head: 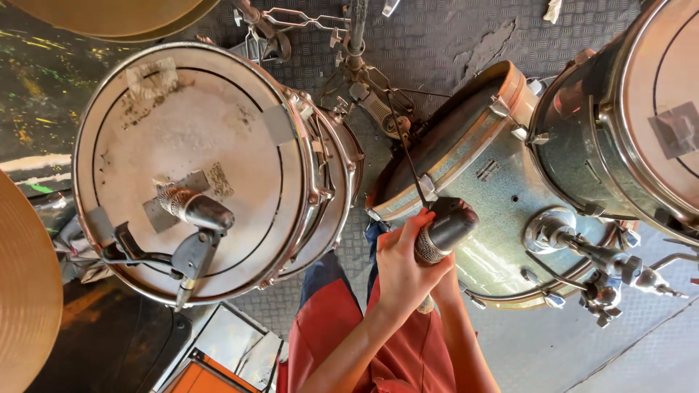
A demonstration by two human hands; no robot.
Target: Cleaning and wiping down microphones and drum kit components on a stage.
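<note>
a grey microphone (445,231) was gripped in the left hand (402,263) above the bass drum (502,211), just beside its rim; the right hand (445,285) was mostly hidden beneath, so its grip could not be told. its thin cable (405,145) might be snagged on the stand hardware. no containers were seen.

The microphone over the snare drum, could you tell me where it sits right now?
In the head view, the clipped microphone sits left of centre above the snare drum, well left of both hands at the bass drum.
</note>
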